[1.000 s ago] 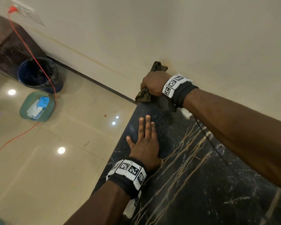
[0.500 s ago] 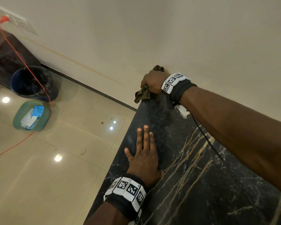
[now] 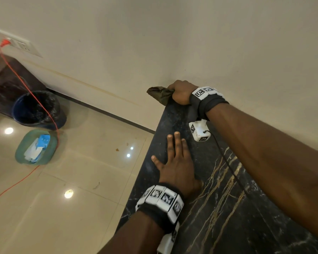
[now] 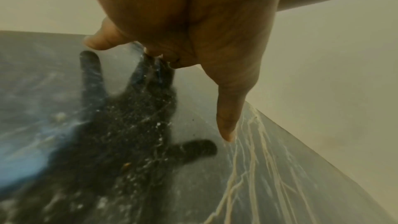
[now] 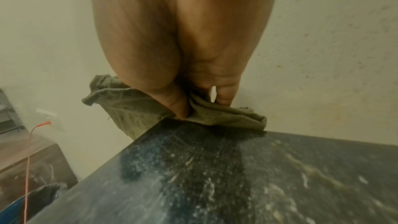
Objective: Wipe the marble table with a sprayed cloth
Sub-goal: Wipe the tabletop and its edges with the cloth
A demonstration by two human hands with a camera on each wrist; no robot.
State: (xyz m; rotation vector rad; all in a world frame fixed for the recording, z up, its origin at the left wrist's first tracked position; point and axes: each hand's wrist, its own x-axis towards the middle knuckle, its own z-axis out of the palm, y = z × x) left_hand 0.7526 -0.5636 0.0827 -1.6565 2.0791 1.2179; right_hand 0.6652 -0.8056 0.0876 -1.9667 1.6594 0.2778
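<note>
Cream wall (image 3: 191, 43) and glossy tiled floor (image 3: 62, 208) frame a black, gold-veined marble surface (image 3: 218, 208) running lengthwise away from the person toward the wall. At its far corner, the right hand (image 3: 181, 92) bunches an olive cloth (image 3: 160, 95) in a closed grip, part of the fabric hanging over the left edge. The left hand (image 3: 176, 167) lies flat, fingers straight, on the surface nearer the body, holding nothing. With the cloth at the far end, the remaining marble appears to lie back toward the person.
</note>
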